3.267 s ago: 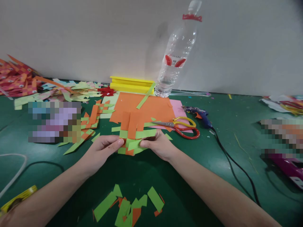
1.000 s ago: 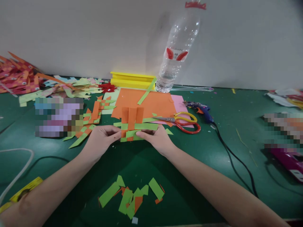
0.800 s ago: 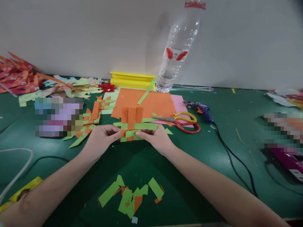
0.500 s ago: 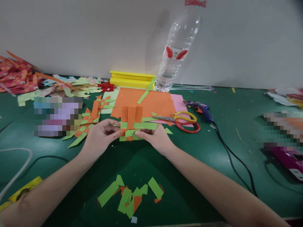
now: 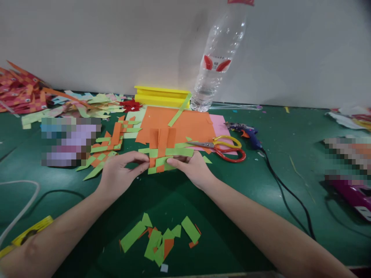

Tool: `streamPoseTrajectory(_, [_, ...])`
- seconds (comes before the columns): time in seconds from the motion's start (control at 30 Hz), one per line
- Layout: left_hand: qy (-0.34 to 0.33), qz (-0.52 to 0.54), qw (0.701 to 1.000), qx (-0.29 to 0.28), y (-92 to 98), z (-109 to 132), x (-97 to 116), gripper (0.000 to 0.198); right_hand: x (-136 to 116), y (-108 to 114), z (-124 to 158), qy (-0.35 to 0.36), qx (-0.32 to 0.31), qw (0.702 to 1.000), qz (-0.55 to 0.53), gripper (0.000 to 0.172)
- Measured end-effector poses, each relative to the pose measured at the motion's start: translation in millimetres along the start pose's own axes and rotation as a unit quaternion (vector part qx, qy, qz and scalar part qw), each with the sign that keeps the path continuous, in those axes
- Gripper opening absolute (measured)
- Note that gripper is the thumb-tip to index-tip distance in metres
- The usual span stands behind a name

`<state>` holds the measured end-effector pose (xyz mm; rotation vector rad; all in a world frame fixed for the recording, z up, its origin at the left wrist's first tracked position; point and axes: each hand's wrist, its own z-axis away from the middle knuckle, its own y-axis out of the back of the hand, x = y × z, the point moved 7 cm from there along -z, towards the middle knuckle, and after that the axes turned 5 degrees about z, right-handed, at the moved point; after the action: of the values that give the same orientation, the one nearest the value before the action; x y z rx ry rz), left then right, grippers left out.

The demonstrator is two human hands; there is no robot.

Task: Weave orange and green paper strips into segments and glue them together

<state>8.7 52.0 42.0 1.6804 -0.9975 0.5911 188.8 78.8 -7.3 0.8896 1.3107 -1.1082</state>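
Green table (image 5: 261, 200), cluttered. Orange sheet (image 5: 188, 125) lies flat mid-table, with the water bottle (image 5: 216, 61) standing behind it by the wall. My left hand (image 5: 117, 175) pinches the left edge of the woven paper piece (image 5: 162, 156), and my right hand (image 5: 194, 170) pinches its right edge. The piece sits between my hands, just in front of the orange sheet. Scissors (image 5: 226, 148) are near my right hand. Cut scraps (image 5: 158, 241) lie closer to me.

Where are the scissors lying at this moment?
In the head view the scissors lie right of centre, just beyond the right hand, partly over the pink sheet, left of the glue gun.
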Motion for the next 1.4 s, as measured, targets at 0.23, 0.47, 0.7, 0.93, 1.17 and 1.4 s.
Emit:
streamPoseTrajectory(0.23, [-0.018,-0.025,0.999,-0.007,1.4,-0.3,2.5,0.026,-1.5,1.0,1.0,0.019,0.008,1.000,-0.015,0.037])
streamPoseTrajectory(0.47, [0.083,0.054,0.995,0.011,-1.5,-0.3,-8.2,0.016,-1.7,0.8,1.2,0.029,-0.004,1.000,0.003,0.032])
streamPoseTrajectory(0.7, [0.131,0.098,0.986,0.011,-5.0,1.4,-14.5,0.015,1.3,2.0,1.0,0.019,0.004,1.000,0.024,0.036])
streamPoseTrajectory(0.93, [0.154,0.088,0.984,0.019,-3.1,3.8,-19.2,0.027,-2.2,-0.9,1.7,0.034,-0.009,0.999,0.006,0.033])
streamPoseTrajectory(1.17, [0.189,0.152,0.970,0.005,-8.6,5.8,-25.6,0.033,0.5,0.6,1.6,0.040,-0.001,0.999,0.004,0.029])
streamPoseTrajectory(1.4, [0.199,0.141,0.970,-0.004,-10.3,7.6,-26.2,0.039,1.7,2.7,0.4,0.039,0.015,0.999,0.028,0.028])
